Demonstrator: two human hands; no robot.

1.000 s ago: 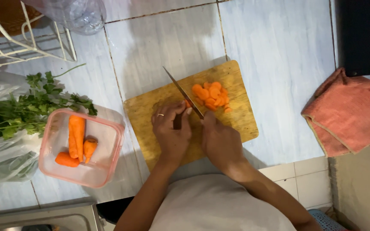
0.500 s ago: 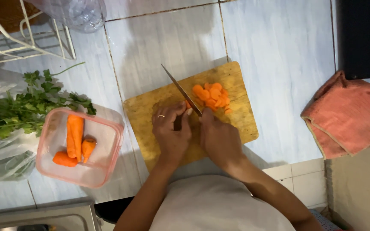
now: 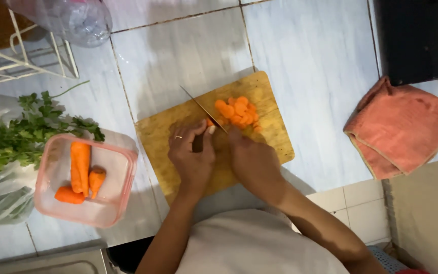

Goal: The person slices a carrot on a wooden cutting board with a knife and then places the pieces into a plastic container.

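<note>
A wooden cutting board (image 3: 163,137) lies on the white tiled counter. A pile of orange carrot slices (image 3: 236,112) sits on its far right part. My right hand (image 3: 252,160) grips the handle of a knife (image 3: 201,107), and the blade points away to the left. My left hand (image 3: 191,152), with a ring on one finger, presses down a carrot stub (image 3: 209,123) right at the blade. Only the orange tip of that stub shows past my fingers.
A pink plastic container (image 3: 120,195) with three carrot pieces (image 3: 80,167) stands left of the board. Leafy green herbs (image 3: 31,132) lie in a clear bag beyond it. A salmon cloth (image 3: 401,129) lies at the right, a white wire rack (image 3: 21,61) and clear bottle (image 3: 69,20) at the back left.
The knife and both hands stay at the same spot on the board. The view has shifted only slightly.
</note>
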